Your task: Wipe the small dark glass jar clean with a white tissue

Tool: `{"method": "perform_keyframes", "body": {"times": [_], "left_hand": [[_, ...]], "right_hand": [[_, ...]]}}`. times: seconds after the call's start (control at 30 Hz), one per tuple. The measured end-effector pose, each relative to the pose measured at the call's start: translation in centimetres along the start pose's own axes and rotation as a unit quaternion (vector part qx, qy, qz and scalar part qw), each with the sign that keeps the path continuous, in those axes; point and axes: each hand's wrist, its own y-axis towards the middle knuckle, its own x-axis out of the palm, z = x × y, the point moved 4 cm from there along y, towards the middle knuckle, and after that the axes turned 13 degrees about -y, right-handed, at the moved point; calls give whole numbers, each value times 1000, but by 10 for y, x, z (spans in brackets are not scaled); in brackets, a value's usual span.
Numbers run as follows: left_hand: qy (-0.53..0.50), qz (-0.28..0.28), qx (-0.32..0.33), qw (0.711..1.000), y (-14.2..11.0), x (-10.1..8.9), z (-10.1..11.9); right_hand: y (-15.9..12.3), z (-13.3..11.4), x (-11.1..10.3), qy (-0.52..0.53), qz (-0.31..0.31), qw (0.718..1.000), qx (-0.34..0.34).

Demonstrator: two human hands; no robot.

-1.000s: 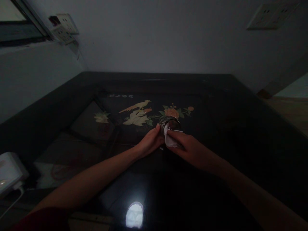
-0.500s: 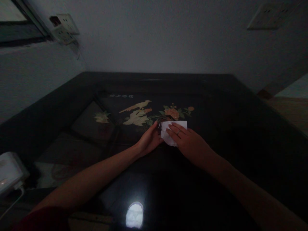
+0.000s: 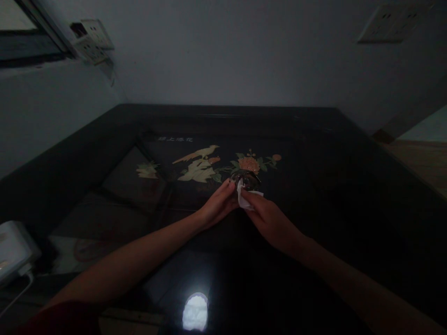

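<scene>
A small, dark, shiny, rounded glass-like object (image 3: 252, 178) is held just above or on the black table, below the painted flowers; its exact kind is hard to make out in the dim light. My left hand (image 3: 220, 207) grips its left side, thumb on the near edge. In my right hand (image 3: 268, 216) a crumpled white tissue (image 3: 245, 201) is pinched and pressed against the object's near side. The tissue partly covers the object, and most of my right fingers are hidden behind the tissue and hand.
The glossy black table (image 3: 314, 163) carries a bird-and-flower picture (image 3: 197, 170). A white device with a cable (image 3: 16, 249) stands at the left edge. Sockets (image 3: 94, 37) are on the wall at the left, with another socket plate (image 3: 391, 23) at the right.
My right hand has turned from lying flat over the spread tissue to pinching it bunched up. More of the dark object now shows. My left hand keeps its hold.
</scene>
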Motion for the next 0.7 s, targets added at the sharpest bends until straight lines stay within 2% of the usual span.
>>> {"method": "perform_keyframes", "body": {"times": [0.1, 0.2, 0.33, 0.43, 0.6, 0.7], "left_hand": [[18, -6, 2, 1000, -1, 0, 0], [12, 3, 1, 1000, -1, -1, 0], [-13, 31, 5, 999, 0, -4, 0], [-21, 34, 1, 999, 1, -3, 0], [-43, 19, -8, 999, 3, -2, -1], [-48, 6, -12, 999, 4, -4, -3]], "right_hand": [[1, -2, -2, 105, 4, 994, 32], [1, -3, -1, 109, 6, 994, 27], [-2, 2, 4, 2, -7, 1000, -18], [-4, 7, 5, -100, -24, 994, -49], [-4, 11, -5, -286, -41, 950, -122], [-3, 12, -13, -355, -42, 922, -146]]}}
